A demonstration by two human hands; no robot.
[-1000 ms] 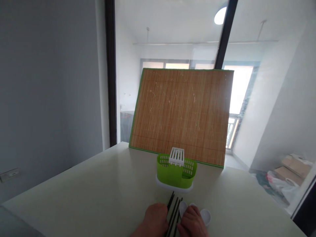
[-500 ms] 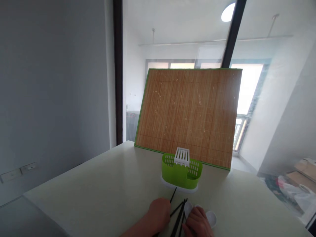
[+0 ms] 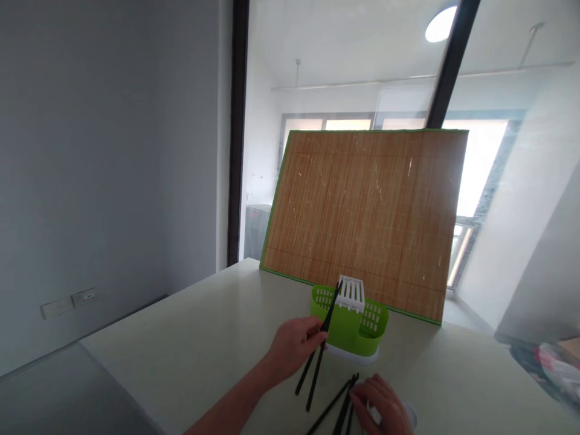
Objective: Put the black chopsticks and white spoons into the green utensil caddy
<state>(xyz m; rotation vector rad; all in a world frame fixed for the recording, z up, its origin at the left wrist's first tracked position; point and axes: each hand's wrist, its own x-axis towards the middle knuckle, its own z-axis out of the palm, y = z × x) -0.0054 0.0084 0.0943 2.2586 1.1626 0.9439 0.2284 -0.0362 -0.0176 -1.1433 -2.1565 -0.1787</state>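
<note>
My left hand (image 3: 296, 344) is raised in front of the green basket, pinching a pair of black chopsticks (image 3: 316, 374) near their middle. Their upper ends cross in front of the basket's left part, and the lower ends point down toward me. The green basket (image 3: 347, 332) has a white slotted rack (image 3: 351, 293) on top and a white base. On the table lie several more black chopsticks (image 3: 343, 411). Curled beside their far ends is my right hand (image 3: 383, 405), fingers closed; what they grip, if anything, is hidden. White spoons (image 3: 411, 414) show partly under and beside that hand.
A bamboo mat with a green border (image 3: 367, 223) stands upright behind the basket, at the back of the white table (image 3: 203, 326). Behind it is a glass partition with dark frames (image 3: 238, 133). A grey wall (image 3: 109, 151) rises on the left.
My left hand has lifted from the table and moved forward to the basket with two chopsticks. My right hand stays low by the spoons. The view has shifted left.
</note>
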